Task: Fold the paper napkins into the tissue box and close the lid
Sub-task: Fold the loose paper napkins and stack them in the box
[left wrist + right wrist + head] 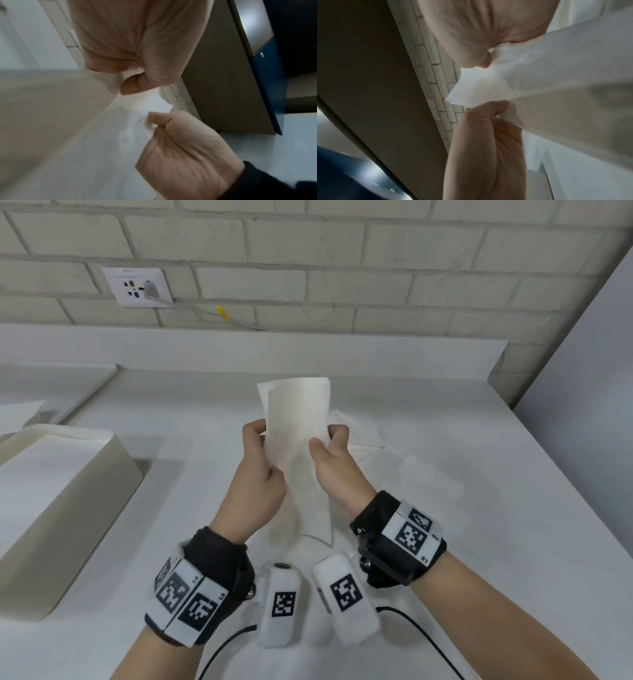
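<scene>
My two hands hold one folded white paper napkin [297, 412] upright above the middle of the white table [496, 542]. My left hand [263, 450] pinches its left edge and my right hand [327, 440] pinches its right edge. The left wrist view shows the napkin [123, 128] between my left hand [137, 83] above and my right hand [159, 121] below. In the right wrist view the napkin [539, 81] runs between my right hand [486, 63] and my left hand [494, 108]. The cream tissue box [78, 508] stands at the left; I cannot tell how its top stands.
More white napkins [428, 481] lie crumpled on the table behind and right of my hands. A flat white panel [58, 385] lies at the back left. A brick wall with a socket [138, 287] and cable closes the back. The table's right edge [565, 474] runs diagonally.
</scene>
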{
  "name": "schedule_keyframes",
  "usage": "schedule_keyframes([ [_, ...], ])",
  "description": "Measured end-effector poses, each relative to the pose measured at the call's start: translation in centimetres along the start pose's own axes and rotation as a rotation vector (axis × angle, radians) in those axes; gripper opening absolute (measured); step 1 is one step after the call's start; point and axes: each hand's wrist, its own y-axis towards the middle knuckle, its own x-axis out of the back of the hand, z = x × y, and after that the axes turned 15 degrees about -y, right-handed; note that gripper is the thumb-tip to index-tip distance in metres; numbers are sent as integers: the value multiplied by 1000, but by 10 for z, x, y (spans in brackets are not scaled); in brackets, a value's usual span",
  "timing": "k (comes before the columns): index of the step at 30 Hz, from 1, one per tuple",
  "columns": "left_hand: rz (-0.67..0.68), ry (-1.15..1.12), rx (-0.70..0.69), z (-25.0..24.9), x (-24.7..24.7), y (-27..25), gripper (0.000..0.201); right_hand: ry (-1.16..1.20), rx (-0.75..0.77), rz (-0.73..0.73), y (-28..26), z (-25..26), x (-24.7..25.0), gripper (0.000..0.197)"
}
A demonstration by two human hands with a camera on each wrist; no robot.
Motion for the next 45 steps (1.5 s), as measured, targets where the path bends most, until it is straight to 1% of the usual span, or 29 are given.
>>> schedule_keyframes([
  [3,-5,-53,-32,0,4,0,42,81,85,-40,0,5,-4,8],
  [5,-2,-106,-49,0,6,-1,44,121,101,4,0,8,-7,11],
  [8,-32,-173,14,8,9,-4,46,55,28,115,-1,0,-14,18],
  [10,-64,-180,62,17,10,-6,41,-1,-21,119,0,-7,-18,14],
  [12,-90,-179,79,20,9,-6,32,-8,-43,116,2,-8,-19,11],
  [15,-126,-196,9,12,7,-3,26,15,-17,126,2,0,-19,8],
  [17,-141,-218,-48,8,9,-1,28,33,20,127,2,2,-18,10],
  [18,-137,-226,-51,8,10,-1,30,24,27,128,2,1,-18,13],
  [21,-107,-228,36,16,12,-5,33,-27,-23,138,4,-9,-18,20],
  [23,-117,-227,81,21,12,-6,30,-61,-50,153,5,-12,-19,16],
  [25,-143,-232,64,20,11,-4,25,-66,-32,148,6,-10,-19,11],
  [27,-164,-248,15,13,11,-1,22,-33,18,119,7,-6,-19,9],
  [30,-155,-270,-34,9,12,-1,25,-21,66,100,8,-4,-19,16],
  [34,-114,-255,30,18,14,-6,31,-126,49,69,9,-16,-22,25],
  [36,-132,-271,44,21,14,-8,30,-177,60,46,12,-19,-23,30],
  [39,-205,-340,-1,13,22,-6,29,-272,102,29,17,-14,-18,34],
  [42,-265,-365,-78,-2,42,-4,30,-442,206,111,19,-4,-6,31],
  [44,-279,-275,-135,-9,54,-4,23,-551,266,179,21,6,4,29],
  [45,-289,-220,-139,-9,58,-4,22,-609,289,202,23,12,9,29],
])
